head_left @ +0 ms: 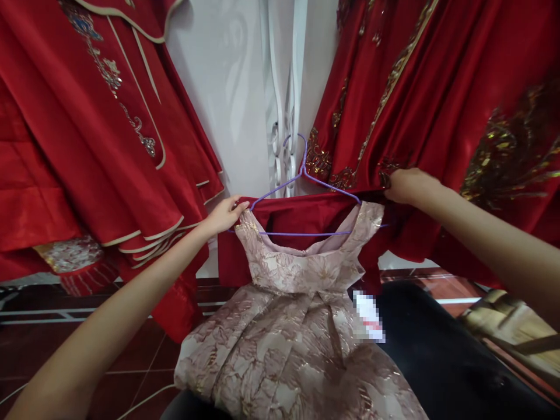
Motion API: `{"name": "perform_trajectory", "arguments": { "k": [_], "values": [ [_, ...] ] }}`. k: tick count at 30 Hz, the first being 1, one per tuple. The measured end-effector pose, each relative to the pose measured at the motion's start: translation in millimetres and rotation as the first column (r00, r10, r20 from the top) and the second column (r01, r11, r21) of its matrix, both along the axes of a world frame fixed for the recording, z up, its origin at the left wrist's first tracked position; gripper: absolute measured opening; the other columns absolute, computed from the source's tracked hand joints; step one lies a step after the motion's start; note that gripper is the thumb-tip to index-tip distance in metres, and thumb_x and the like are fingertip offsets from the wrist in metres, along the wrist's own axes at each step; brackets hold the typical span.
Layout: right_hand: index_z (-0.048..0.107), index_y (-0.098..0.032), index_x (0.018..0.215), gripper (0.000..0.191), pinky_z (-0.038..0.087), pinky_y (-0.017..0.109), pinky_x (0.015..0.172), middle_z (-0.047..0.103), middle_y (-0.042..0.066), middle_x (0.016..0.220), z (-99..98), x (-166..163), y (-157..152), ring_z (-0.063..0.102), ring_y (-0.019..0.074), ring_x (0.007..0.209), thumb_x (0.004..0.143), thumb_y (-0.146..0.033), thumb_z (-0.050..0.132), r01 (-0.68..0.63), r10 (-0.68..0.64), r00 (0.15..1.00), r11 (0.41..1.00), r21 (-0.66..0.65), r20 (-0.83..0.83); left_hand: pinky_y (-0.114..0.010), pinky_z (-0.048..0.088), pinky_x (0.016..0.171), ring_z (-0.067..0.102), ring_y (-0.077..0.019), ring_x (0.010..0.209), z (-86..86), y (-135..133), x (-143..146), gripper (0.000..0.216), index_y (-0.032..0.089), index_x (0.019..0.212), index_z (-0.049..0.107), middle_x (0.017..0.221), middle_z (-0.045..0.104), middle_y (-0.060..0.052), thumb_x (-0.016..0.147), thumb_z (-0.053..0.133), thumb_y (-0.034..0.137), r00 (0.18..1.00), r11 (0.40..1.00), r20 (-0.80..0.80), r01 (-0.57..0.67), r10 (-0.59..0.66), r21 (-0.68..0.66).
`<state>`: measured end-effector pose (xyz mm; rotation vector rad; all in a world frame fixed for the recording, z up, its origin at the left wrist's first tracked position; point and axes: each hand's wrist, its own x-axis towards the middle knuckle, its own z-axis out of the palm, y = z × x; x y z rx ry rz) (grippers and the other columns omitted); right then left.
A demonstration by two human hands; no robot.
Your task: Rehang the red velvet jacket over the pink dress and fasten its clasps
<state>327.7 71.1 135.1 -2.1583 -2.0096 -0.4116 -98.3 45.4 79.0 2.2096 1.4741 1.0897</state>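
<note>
From where I stood, the left hand (225,215) had its fingers closed on the edge of a red garment (292,211), right by the shoulder of a brocade dress (301,269). The right hand (411,185) clutched the red garment's other end, out past the opposite shoulder, so the cloth was pulled wide behind the dress. The dress sat on a purple hanger (303,170), its straps near the two lower corners, the bottom bar crossing the neckline.

To my mind the work called for an even pull at both ends: the right side reached farther out than the left, and a hard tug could have dragged a strap off its corner. A light pinch seemed kinder to the satin, with the tag (368,318) beside the waist kept free.

The hook stood before white fretwork (279,111); whether it hung from it, I couldn't tell. The skirt spread over a dark surface (424,344), possibly a seat, running off toward the lower right. Red gowns (56,111) with beaded trim hung on either side against white panels (219,87), above a dark red tiled floor (109,391).
</note>
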Motion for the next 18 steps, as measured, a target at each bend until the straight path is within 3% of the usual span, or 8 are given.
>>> {"name": "perform_trajectory", "arguments": {
  "k": [2, 4, 8, 12, 14, 16, 18],
  "values": [
    [0.072, -0.008, 0.091, 0.024, 0.051, 0.036, 0.077, 0.071, 0.021, 0.094, 1.0, 6, -6, 0.068, 0.0291, 0.089, 0.072, -0.013, 0.059, 0.02, -0.025, 0.999, 0.993, -0.118, -0.041, -0.028, 0.041, 0.061, 0.053, -0.0172, 0.064, -3.4, 5, -3, 0.032, 0.019, 0.082, 0.057, 0.069, 0.058, -0.001, 0.084, 0.046, 0.05, 1.0, 0.999, -0.006, -0.031, 0.031, 0.026],
    [0.072, -0.013, 0.094, 0.031, 0.05, 0.027, 0.078, 0.073, 0.011, 0.094, 2.7, 13, -11, 0.068, 0.0208, 0.086, 0.071, -0.005, 0.053, -0.054, 0.024, 0.988, 0.98, -0.192, -0.156, -0.028, 0.041, 0.064, 0.055, -0.0179, 0.068, -4.0, 10, -3, 0.033, 0.019, 0.083, 0.057, 0.072, 0.06, -0.002, 0.085, 0.045, 0.05, 0.999, 0.997, -0.006, -0.05, 0.051, 0.061],
    [0.069, -0.014, 0.101, 0.048, 0.047, 0.024, 0.083, 0.073, 0.008, 0.096, 3.7, 23, -25, 0.066, 0.016, 0.087, 0.067, 0.004, 0.041, -0.216, 0.15, 0.906, 0.968, -0.128, -0.395, -0.028, 0.042, 0.071, 0.058, -0.0191, 0.075, -0.9, 7, 0, 0.032, 0.018, 0.092, 0.059, 0.079, 0.063, -0.004, 0.089, 0.042, 0.044, 0.994, 0.981, -0.031, -0.099, 0.105, 0.166],
    [0.068, -0.014, 0.106, 0.044, 0.046, 0.033, 0.089, 0.07, 0.013, 0.101, -7.5, 16, -53, 0.063, 0.0243, 0.097, 0.072, -0.001, 0.043, -0.185, 0.209, 0.959, 0.974, 0.133, -0.192, -0.029, 0.041, 0.073, 0.062, -0.022, 0.086, -1.4, -7, -1, 0.033, 0.02, 0.112, 0.058, 0.098, 0.067, -0.008, 0.094, 0.036, 0.037, 0.943, 0.89, -0.119, -0.245, 0.311, 0.384],
    [0.064, -0.012, 0.114, 0.043, 0.044, 0.038, 0.093, 0.064, 0.019, 0.108, -18.9, 10, -70, 0.058, 0.0292, 0.106, 0.077, -0.004, 0.043, -0.188, 0.212, 0.976, 0.926, 0.328, -0.039, -0.029, 0.041, 0.072, 0.063, -0.0226, 0.09, -2.7, -12, -7, 0.032, 0.023, 0.116, 0.058, 0.113, 0.065, -0.01, 0.094, 0.036, 0.031, 0.913, 0.855, -0.176, -0.257, 0.367, 0.45],
    [0.056, -0.009, 0.125, 0.047, 0.044, 0.043, 0.092, 0.056, 0.024, 0.116, -32.1, 8, -84, 0.052, 0.0332, 0.114, 0.08, -0.005, 0.04, -0.176, 0.167, 0.984, 0.861, 0.477, 0.06, -0.03, 0.04, 0.069, 0.063, -0.0223, 0.089, -4.0, -14, -16, 0.031, 0.025, 0.115, 0.061, 0.119, 0.062, -0.011, 0.093, 0.039, 0.028, 0.903, 0.858, -0.222, -0.237, 0.368, 0.456],
    [0.055, -0.009, 0.124, 0.047, 0.045, 0.043, 0.09, 0.056, 0.024, 0.111, -43.3, 11, -92, 0.052, 0.0343, 0.11, 0.081, -0.005, 0.038, -0.154, 0.111, 0.987, 0.868, 0.473, 0.118, -0.03, 0.04, 0.067, 0.064, -0.0223, 0.086, -5.7, -14, -26, 0.031, 0.028, 0.113, 0.063, 0.115, 0.064, -0.011, 0.092, 0.041, 0.028, 0.901, 0.883, -0.277, -0.198, 0.335, 0.425]
  ]
}}
